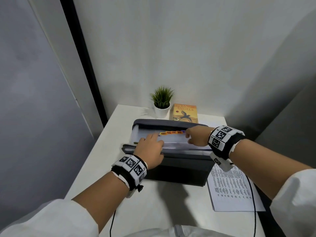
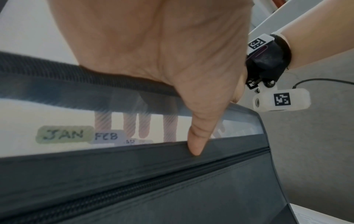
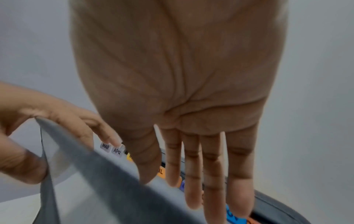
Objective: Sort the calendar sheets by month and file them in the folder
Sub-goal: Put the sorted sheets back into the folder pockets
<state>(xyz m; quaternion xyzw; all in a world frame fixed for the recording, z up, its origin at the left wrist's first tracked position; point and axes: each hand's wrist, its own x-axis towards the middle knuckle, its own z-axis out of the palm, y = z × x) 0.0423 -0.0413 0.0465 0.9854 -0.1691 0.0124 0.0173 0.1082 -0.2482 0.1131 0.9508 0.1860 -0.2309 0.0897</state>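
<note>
A grey accordion folder (image 1: 179, 173) stands open on the white table (image 1: 119, 211), its coloured month tabs (image 1: 172, 132) showing MAY, JUN, JUL. My left hand (image 1: 150, 146) grips the translucent front divider (image 3: 95, 174), thumb (image 2: 195, 148) outside and fingers behind it, near the JAN tab (image 2: 64, 134) and FEB tab (image 2: 106, 136). My right hand (image 1: 196, 136) reaches into the folder with straight fingers (image 3: 191, 174) among the tabs, right of the MAR tab (image 3: 105, 146) and APR tab (image 3: 117, 151). Printed sheets (image 1: 230, 187) lie on the table to the folder's right.
A small potted plant (image 1: 162, 103) and an orange book (image 1: 185, 112) stand behind the folder against the wall. Black cables (image 1: 253, 202) run from both wrists across the table. The table's left edge is close to the folder.
</note>
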